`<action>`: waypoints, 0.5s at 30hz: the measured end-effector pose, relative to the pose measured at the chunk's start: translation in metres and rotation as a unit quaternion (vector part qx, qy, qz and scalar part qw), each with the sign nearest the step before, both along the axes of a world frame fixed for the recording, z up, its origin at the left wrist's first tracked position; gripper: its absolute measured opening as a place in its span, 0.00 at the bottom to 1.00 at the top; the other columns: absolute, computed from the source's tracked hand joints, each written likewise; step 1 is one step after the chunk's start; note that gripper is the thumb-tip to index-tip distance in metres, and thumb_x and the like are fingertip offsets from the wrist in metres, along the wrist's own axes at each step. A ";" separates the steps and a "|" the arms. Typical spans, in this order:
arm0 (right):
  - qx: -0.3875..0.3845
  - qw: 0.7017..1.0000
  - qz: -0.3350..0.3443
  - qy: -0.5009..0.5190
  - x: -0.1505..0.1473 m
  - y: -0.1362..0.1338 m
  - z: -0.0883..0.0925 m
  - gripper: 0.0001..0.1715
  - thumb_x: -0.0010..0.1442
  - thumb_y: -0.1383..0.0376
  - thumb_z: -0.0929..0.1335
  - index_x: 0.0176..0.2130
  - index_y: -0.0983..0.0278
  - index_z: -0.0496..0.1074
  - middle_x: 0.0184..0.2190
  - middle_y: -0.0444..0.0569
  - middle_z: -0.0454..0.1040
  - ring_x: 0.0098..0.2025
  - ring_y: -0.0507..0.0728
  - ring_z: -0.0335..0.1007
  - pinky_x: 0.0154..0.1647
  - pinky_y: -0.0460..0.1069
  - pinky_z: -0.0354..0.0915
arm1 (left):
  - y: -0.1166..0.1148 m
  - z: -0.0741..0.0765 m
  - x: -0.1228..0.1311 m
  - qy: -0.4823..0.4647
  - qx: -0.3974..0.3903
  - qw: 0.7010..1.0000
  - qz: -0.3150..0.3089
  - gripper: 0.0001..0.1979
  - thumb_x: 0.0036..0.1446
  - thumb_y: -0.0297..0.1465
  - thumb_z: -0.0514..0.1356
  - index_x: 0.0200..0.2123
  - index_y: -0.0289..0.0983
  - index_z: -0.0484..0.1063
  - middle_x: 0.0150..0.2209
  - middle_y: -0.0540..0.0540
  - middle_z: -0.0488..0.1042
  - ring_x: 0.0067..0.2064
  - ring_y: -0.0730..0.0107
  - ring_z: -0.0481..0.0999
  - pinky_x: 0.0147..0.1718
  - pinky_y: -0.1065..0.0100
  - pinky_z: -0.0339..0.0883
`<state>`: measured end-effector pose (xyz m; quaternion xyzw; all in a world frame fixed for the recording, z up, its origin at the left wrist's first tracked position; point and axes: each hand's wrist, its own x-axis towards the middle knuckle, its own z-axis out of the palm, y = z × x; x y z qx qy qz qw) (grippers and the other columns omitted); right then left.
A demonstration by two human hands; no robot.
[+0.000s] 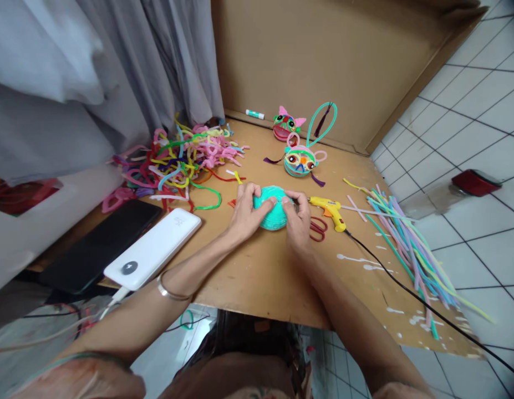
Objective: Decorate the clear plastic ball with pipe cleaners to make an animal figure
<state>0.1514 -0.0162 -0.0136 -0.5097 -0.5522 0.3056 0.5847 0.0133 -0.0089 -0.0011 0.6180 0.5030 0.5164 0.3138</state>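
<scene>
A rounded turquoise piece (273,216), apparently made of coiled pipe cleaners, sits between my two hands above the brown table. My left hand (249,211) grips its left side, thumb pressed on the top. From the other side my right hand (296,217) closes on it, its thumb also on the surface. The undersides of the piece and several fingertips are hidden. Just right of my right hand are red-handled scissors (318,228), partly covered, and a yellow hot glue gun (329,210). Beyond the piece stands a turquoise animal-face figure (300,160) with a looped handle.
Tangled pipe cleaners (186,158) are heaped at the left, near a white power bank (152,249) and a black phone (102,244). Straight pipe cleaners (410,249) lie right, beside the glue gun's cord (390,271). A pink-eared figure (286,124) and glue stick (255,114) stand behind.
</scene>
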 end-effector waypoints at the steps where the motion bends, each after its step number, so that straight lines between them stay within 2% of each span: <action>1: 0.003 1.000 -0.002 -0.004 -0.001 0.001 0.001 0.17 0.59 0.51 0.65 0.43 0.58 0.70 0.46 0.48 0.72 0.52 0.59 0.65 0.53 0.55 0.65 | 0.000 0.000 0.000 0.000 0.000 1.000 0.003 0.14 0.55 0.38 0.60 0.32 0.40 0.56 0.36 0.50 0.57 0.42 0.66 0.63 0.46 0.63 0.61; 7: 0.017 0.999 -0.016 -0.023 -0.004 0.001 0.006 0.11 0.56 0.56 0.67 0.39 0.58 0.69 0.43 0.48 0.71 0.48 0.59 0.66 0.55 0.55 0.63 | 0.002 0.000 0.006 -0.001 -0.008 1.000 0.012 0.13 0.52 0.35 0.60 0.31 0.41 0.55 0.37 0.49 0.58 0.43 0.65 0.62 0.46 0.64 0.62; 11: -0.004 1.000 -0.015 0.011 0.000 -0.003 0.005 0.20 0.57 0.52 0.67 0.47 0.58 0.67 0.47 0.50 0.70 0.49 0.59 0.66 0.52 0.55 0.65 | 0.006 -0.002 0.007 -0.035 -0.020 0.999 0.015 0.15 0.50 0.37 0.62 0.36 0.41 0.59 0.41 0.48 0.62 0.46 0.65 0.65 0.49 0.62 0.63; 13: -0.009 0.999 -0.043 0.002 0.006 -0.003 0.007 0.25 0.57 0.49 0.68 0.49 0.58 0.65 0.50 0.51 0.69 0.51 0.60 0.65 0.53 0.55 0.64 | 0.011 -0.003 0.001 -0.044 -0.048 0.998 0.002 0.20 0.48 0.40 0.65 0.41 0.41 0.62 0.47 0.46 0.65 0.49 0.61 0.67 0.51 0.60 0.63; 15: -0.021 0.996 -0.072 -0.045 0.014 -0.003 0.010 0.25 0.58 0.45 0.66 0.47 0.58 0.66 0.48 0.52 0.70 0.50 0.60 0.65 0.54 0.57 0.63 | 0.017 -0.006 -0.010 -0.032 -0.086 0.995 -0.035 0.26 0.46 0.46 0.66 0.46 0.40 0.66 0.51 0.42 0.68 0.53 0.55 0.68 0.51 0.57 0.64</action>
